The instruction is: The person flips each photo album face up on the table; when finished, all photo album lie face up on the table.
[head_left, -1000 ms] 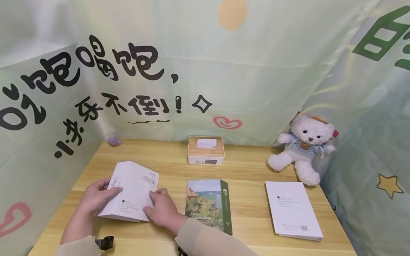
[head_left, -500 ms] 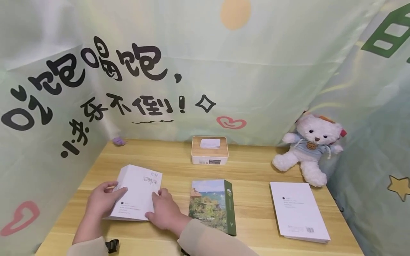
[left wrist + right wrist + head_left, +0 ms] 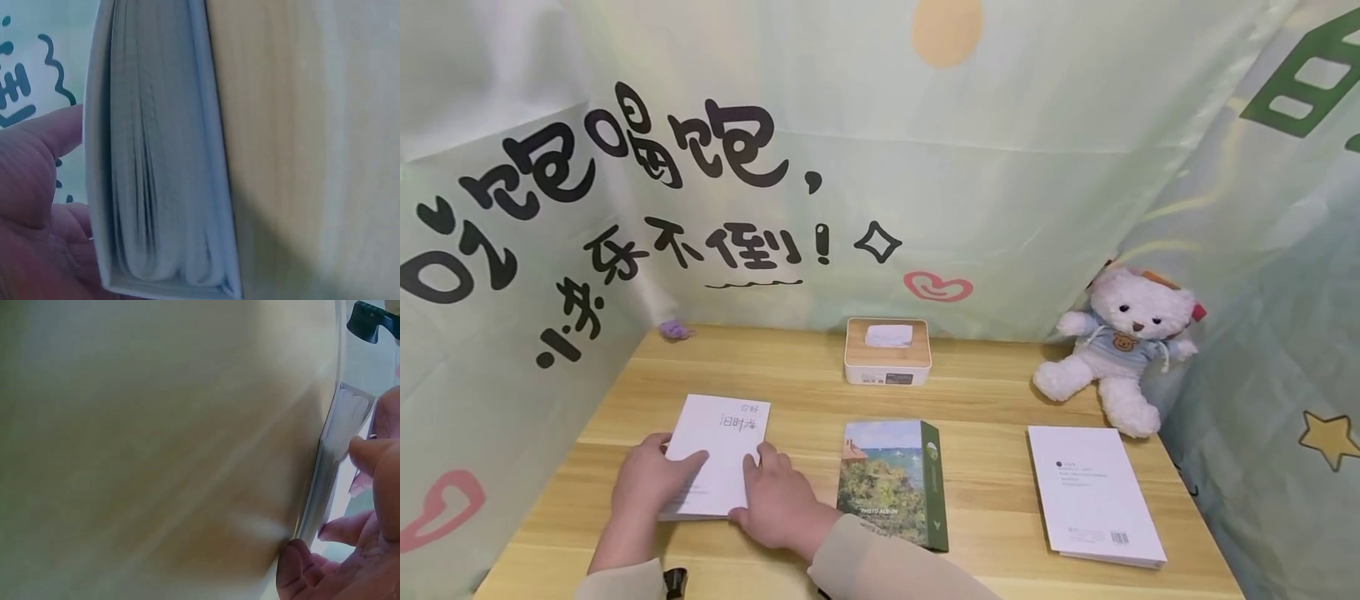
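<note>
A white photo album [image 3: 722, 450] lies front cover up at the left of the table, its printed title upside down in the head view. My left hand [image 3: 655, 479] holds its left side, thumb flat on the cover. At the right edge my right hand [image 3: 778, 500] grips it, with the thumb along the cover's border. Thick pages between two white covers show at the near end of the album [image 3: 159, 156] in the left wrist view. The right wrist view has my right hand [image 3: 369, 512] with fingers at the album's edge [image 3: 334, 450], low by the tabletop.
A photo album [image 3: 883, 475] with a landscape cover and green spine lies just right of my right hand. Farther right is another white album [image 3: 1097, 492]. A tissue box [image 3: 887, 354], a white teddy bear [image 3: 1120, 342] and a small purple object [image 3: 674, 329] sit along the back.
The white album has turned from a tilted pose, with its spine showing, to lying squarer and flatter. My left hand has moved right and down with it; the right hand still holds its edge.
</note>
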{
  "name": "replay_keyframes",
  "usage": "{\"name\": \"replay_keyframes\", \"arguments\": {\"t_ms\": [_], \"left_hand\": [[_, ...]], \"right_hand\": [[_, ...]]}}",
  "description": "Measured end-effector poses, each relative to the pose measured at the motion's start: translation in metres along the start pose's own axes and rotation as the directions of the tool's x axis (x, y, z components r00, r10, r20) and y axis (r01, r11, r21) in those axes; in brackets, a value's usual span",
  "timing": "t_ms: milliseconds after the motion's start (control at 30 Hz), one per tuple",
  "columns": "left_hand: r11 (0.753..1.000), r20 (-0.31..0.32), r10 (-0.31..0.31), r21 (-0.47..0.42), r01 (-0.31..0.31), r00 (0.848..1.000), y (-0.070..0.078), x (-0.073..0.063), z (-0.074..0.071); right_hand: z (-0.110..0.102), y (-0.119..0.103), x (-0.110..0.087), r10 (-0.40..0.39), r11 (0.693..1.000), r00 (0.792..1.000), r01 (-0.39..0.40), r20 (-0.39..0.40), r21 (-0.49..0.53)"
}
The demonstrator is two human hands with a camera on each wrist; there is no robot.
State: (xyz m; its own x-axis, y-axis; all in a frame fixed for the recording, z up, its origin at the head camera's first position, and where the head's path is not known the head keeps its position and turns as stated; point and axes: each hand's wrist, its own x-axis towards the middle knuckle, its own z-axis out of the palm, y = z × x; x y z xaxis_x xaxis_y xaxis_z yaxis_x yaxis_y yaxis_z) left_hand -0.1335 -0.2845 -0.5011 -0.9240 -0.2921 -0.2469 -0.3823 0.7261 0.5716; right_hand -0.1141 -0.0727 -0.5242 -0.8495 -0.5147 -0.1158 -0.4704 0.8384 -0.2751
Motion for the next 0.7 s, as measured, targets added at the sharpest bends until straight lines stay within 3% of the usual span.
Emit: {"name": "replay_keyframes", "arguments": {"t_ms": [333, 533, 700], "left_hand": [[0.99, -0.12, 0.072, 0.129, -0.057, 0.99, 0.022, -0.013, 0.005], [0.98, -0.134, 0.147, 0.155, -0.126, 0.98, 0.033, -0.016, 0.009], [0.969, -0.138, 0.216, 0.154, -0.194, 0.967, 0.044, -0.019, 0.017]], "right_hand": [[-0.017, 0.014, -0.01, -0.095, 0.993, 0.995, 0.094, 0.008, 0.064], [-0.038, 0.038, -0.033, -0.063, 0.985, 0.997, 0.07, -0.051, 0.158], [-0.06, 0.073, -0.058, 0.016, 0.943, 0.991, 0.029, -0.131, 0.332]]}}
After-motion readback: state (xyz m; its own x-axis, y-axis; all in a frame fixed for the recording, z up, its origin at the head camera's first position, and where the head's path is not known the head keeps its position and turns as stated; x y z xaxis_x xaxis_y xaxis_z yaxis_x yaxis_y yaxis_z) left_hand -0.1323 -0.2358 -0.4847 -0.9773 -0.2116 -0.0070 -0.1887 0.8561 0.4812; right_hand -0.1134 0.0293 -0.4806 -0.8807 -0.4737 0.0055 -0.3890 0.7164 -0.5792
